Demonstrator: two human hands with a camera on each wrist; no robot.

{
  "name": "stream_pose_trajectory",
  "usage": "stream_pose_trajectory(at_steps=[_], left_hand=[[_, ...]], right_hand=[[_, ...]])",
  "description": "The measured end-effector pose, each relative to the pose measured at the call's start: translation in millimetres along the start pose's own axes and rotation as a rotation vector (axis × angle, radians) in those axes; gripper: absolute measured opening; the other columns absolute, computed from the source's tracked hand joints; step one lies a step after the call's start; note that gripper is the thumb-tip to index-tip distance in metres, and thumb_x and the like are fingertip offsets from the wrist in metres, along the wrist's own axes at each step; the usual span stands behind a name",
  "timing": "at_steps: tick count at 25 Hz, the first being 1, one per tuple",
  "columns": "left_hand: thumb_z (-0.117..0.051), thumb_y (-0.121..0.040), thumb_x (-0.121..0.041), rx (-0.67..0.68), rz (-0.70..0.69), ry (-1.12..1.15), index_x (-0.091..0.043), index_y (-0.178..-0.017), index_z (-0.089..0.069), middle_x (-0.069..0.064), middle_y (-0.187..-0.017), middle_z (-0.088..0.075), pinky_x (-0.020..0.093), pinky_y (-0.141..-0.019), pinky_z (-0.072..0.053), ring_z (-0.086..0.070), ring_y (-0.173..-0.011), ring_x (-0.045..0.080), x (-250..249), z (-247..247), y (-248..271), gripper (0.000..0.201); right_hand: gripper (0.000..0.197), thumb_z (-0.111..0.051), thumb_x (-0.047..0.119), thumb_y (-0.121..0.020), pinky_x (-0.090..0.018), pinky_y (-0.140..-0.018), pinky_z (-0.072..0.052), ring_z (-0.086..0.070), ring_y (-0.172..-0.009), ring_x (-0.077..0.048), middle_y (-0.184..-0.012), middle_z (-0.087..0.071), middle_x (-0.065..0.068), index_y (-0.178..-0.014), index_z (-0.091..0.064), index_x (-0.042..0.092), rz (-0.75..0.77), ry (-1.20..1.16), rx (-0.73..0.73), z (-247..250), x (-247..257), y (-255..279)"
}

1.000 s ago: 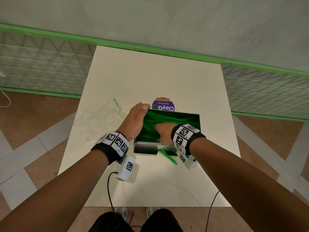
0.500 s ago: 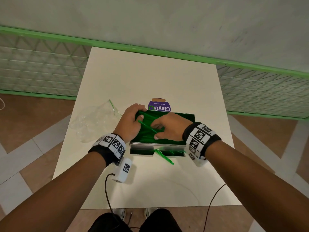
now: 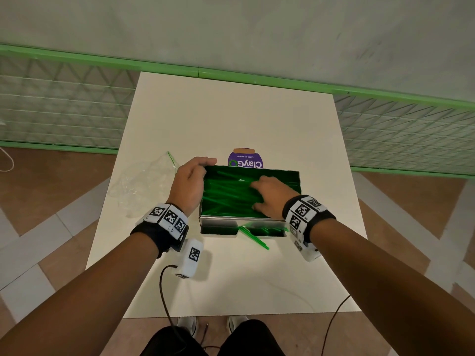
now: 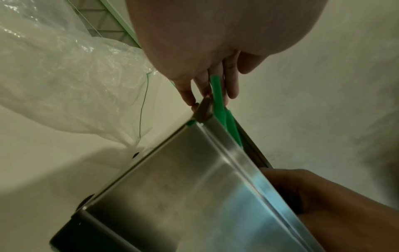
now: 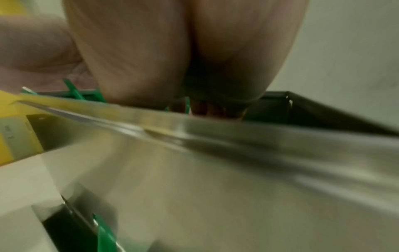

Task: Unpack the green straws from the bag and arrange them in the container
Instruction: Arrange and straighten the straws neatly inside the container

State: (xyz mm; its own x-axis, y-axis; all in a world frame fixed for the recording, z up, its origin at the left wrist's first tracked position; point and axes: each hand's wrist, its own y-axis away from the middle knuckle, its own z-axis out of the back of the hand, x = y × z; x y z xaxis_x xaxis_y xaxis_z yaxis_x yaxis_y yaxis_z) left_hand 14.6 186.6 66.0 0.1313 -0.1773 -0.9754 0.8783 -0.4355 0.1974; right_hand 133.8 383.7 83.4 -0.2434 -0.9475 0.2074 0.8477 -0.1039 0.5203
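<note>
One metal container [image 3: 241, 222] stands on the white table [image 3: 231, 119], its open top filled with a heap of green straws [image 3: 226, 191] — too many and too overlapped to count. Two or three more straws poke out of the slot low on its near face onto the table [image 3: 253, 237]. One clear plastic bag [image 3: 144, 183] lies crumpled just left of the container, apparently emptied.

Two hands are at the box. The left hand [image 3: 189, 185] sits against the container's left wall, fingers curled over the far-left corner of the rim; in the left wrist view its fingers [image 4: 232, 85] close around the ends of two straws [image 4: 218, 102] standing up at that corner. The right hand [image 3: 272, 195] lies inside the container on top of the heap, fingers spread and fairly straight — pressing on the straws, not closed round any. The right wrist view is blurred and shows little beyond the palm over the rim.

One purple round sticker [image 3: 245, 158] lies on the table just behind the container.
</note>
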Motion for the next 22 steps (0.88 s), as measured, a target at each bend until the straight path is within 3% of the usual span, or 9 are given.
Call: stream_pose_trajectory(at_steps=[3,8,12,15,18,20,22], left_hand=[[-0.036,-0.096,0.0,-0.01,0.007,-0.009,-0.007,-0.109,-0.074,0.007,-0.112,-0.072,0.007,-0.075,-0.049,-0.063,-0.094,0.006,0,0,0,0.041],[-0.037,-0.097,-0.002,-0.014,-0.01,-0.041,-0.011,-0.11,-0.073,0.002,-0.108,-0.072,0.011,-0.077,-0.052,-0.063,-0.084,-0.009,1,-1,2,0.039],[-0.037,-0.098,-0.004,-0.004,0.002,-0.043,-0.012,-0.109,-0.073,0.003,-0.11,-0.072,0.012,-0.08,-0.051,-0.064,-0.095,0.005,2,0,0,0.038],[-0.037,-0.101,-0.008,0.005,-0.003,-0.022,-0.012,-0.108,-0.074,0.005,-0.11,-0.074,0.016,-0.083,-0.051,-0.066,-0.099,0.012,3,2,-2,0.037],[-0.036,-0.1,-0.02,0.019,0.01,0.038,-0.01,-0.105,-0.075,0.009,-0.111,-0.074,0.022,-0.089,-0.052,-0.067,-0.104,0.014,1,3,-3,0.04],[-0.036,-0.097,-0.03,0.033,0.024,0.051,-0.01,-0.105,-0.075,0.007,-0.112,-0.073,0.028,-0.094,-0.051,-0.066,-0.107,0.015,-2,4,-3,0.044],[-0.042,-0.094,-0.04,0.087,0.014,0.001,-0.015,-0.109,-0.073,0.002,-0.112,-0.072,0.027,-0.094,-0.05,-0.065,-0.107,0.013,-3,4,-1,0.042]], right_hand=[[0.049,-0.071,0.028,-0.089,-0.04,-0.104,-0.046,-0.052,-0.122,-0.024,-0.135,-0.052,-0.006,-0.135,-0.056,0.018,0.065,-0.093,-0.005,3,7,-7],[0.062,-0.074,0.021,-0.087,-0.041,-0.09,-0.052,-0.06,-0.108,-0.03,-0.118,-0.061,-0.01,-0.138,-0.04,0.016,0.048,-0.069,0.032,-2,17,-19],[0.053,-0.063,0.043,-0.094,-0.044,-0.097,-0.048,-0.052,-0.118,-0.031,-0.127,-0.058,-0.011,-0.139,-0.053,0.017,0.089,0.075,0.099,0,18,-20],[0.04,-0.058,0.046,-0.096,-0.04,-0.083,-0.055,-0.064,-0.095,-0.025,-0.105,-0.066,-0.005,-0.126,-0.058,0.021,0.126,-0.036,0.055,12,11,-13],[0.033,-0.056,0.047,-0.096,-0.038,-0.072,-0.055,-0.061,-0.079,-0.022,-0.088,-0.06,0.001,-0.116,-0.053,0.022,0.135,0.064,-0.005,24,8,-7],[0.038,-0.057,0.048,-0.096,-0.039,-0.071,-0.055,-0.061,-0.083,-0.025,-0.091,-0.06,-0.002,-0.12,-0.048,0.02,0.116,0.14,0.002,24,10,-7],[0.054,-0.063,0.049,-0.092,-0.04,-0.076,-0.055,-0.063,-0.097,-0.027,-0.105,-0.061,-0.005,-0.132,-0.043,0.019,0.113,0.167,0.02,21,13,-10]])
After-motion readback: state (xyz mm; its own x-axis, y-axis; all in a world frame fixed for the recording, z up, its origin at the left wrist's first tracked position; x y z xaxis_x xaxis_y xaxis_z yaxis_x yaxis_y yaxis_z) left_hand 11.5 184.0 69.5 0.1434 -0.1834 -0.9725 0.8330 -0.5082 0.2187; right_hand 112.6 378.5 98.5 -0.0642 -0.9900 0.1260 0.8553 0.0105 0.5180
